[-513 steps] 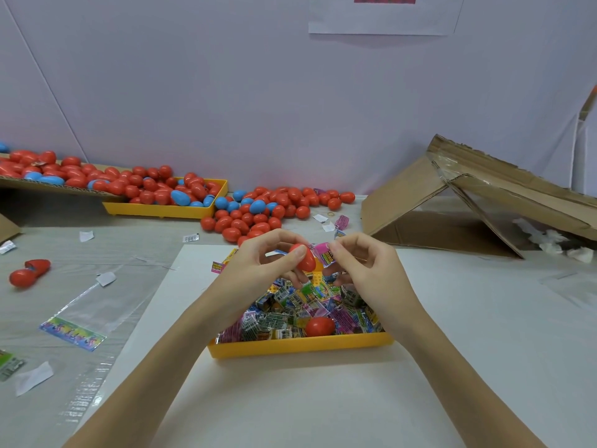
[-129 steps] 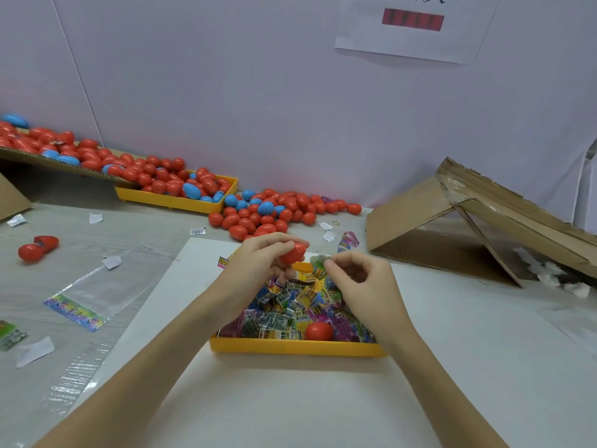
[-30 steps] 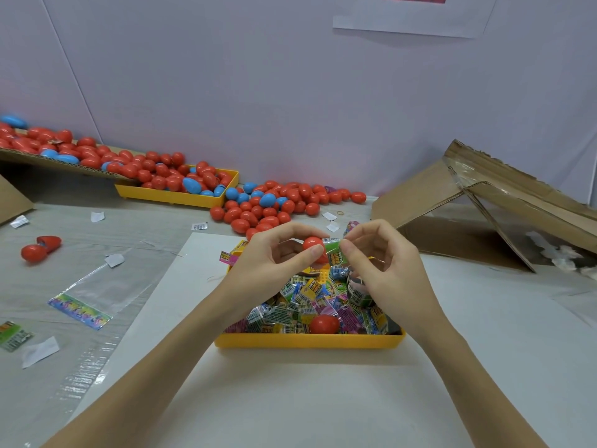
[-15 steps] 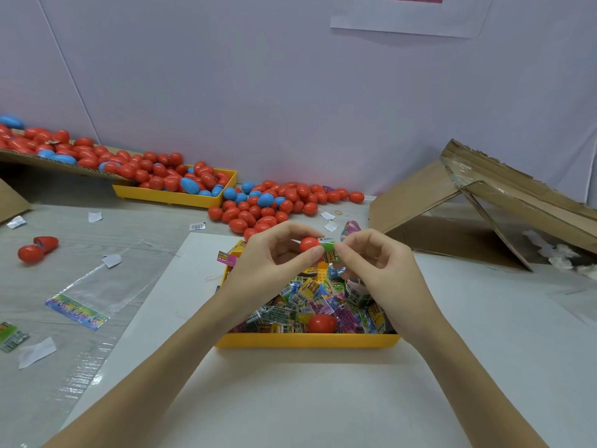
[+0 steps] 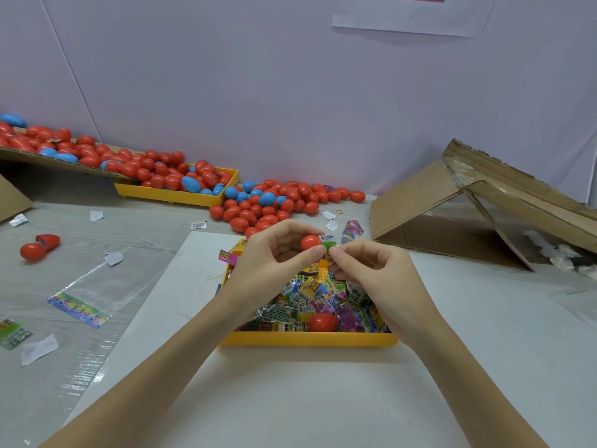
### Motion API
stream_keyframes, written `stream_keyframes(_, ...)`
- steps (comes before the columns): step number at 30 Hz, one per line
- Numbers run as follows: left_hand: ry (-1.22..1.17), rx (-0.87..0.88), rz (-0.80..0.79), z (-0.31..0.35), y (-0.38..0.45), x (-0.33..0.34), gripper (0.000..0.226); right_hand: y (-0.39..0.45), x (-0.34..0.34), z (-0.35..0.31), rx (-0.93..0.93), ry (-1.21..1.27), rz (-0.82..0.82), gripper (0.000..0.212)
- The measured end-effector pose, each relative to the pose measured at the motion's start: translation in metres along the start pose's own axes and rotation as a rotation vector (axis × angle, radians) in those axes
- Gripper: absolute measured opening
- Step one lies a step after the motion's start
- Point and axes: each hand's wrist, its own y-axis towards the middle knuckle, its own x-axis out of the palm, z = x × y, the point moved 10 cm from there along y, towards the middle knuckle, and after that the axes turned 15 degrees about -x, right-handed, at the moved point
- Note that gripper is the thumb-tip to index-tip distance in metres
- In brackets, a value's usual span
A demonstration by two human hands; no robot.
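Egg (image 5: 310, 242) up over the tray's (image 5: 307, 339) far end, gripped between thumb and curled fingers of the left hand (image 5: 274, 253). Right hand (image 5: 371, 273) tight alongside, fingertips pinching a green packet (image 5: 329, 245) at the egg's side. Looks like stuffing in progress, with the barcode end of the packet outside the shell. No telling from this angle whether that shell is one half or a hinged pair.

Progress, as a judgement: mid-fill on this one. Pushing the packet home and snapping shut to come, then off to a pile. Plenty left to do. Tray heaped with packets (image 5: 297, 305), plus a loose egg (image 5: 323, 321) on top of them near the front rim.

Behind the tray, a wide spill of red and blue eggs (image 5: 274, 205) along the foot of the wall (image 5: 290, 92). Filled or unfilled, impossible to say by sight. Further back and left of the tray, a second tray (image 5: 174, 197), also yellow and piled with more, under the low end of a cardboard ramp (image 5: 48, 158).

Well left of the tray, an opened egg (image 5: 38, 247) lying alone, and a clear bag (image 5: 90, 292) with a bright printed strip nearer the front.

Under the tray, a white sheet (image 5: 290, 399). Left of that, grey table (image 5: 97, 237) littered with paper scraps. Right of the tray, a collapsed carton (image 5: 452, 215) on its side, tape peeling. High above the tray, a paper notice (image 5: 410, 17) on the plain pale wall.
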Motion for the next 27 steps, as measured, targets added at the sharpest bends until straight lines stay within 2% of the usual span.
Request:
stream_keyframes(5, -0.04, -0.003, -0.047, 0.001, 0.001, 0.001, 0.025, -0.001, 0.006, 0.005, 0.096, 0.258, 0.057, 0.041)
stream_keyframes(10, -0.041, 0.048, -0.058, 0.007, 0.0, -0.001, 0.029, -0.004, 0.019, 0.004, 0.145, 0.396, -0.045, 0.042)
stream_keyframes(17, 0.181, 0.247, 0.061, 0.023, -0.008, -0.004, 0.039, -0.01, 0.029, 0.007, 0.248, 0.44, -0.141, 0.029)
stream_keyframes(21, 0.506, 0.458, 0.135, 0.04, -0.019, 0.007, 0.049, -0.012, 0.031, 0.013, 0.311, 0.491, -0.097, 0.033)
stream_keyframes(23, 0.576, 0.468, 0.109, 0.04, -0.019, 0.011, 0.054, -0.012, 0.032, 0.013, 0.328, 0.517, -0.096, 0.038)
stream_keyframes(27, 0.587, 0.464, 0.12, 0.038, -0.018, 0.01, 0.045, -0.014, 0.035, 0.015, 0.36, 0.524, -0.119, 0.04)
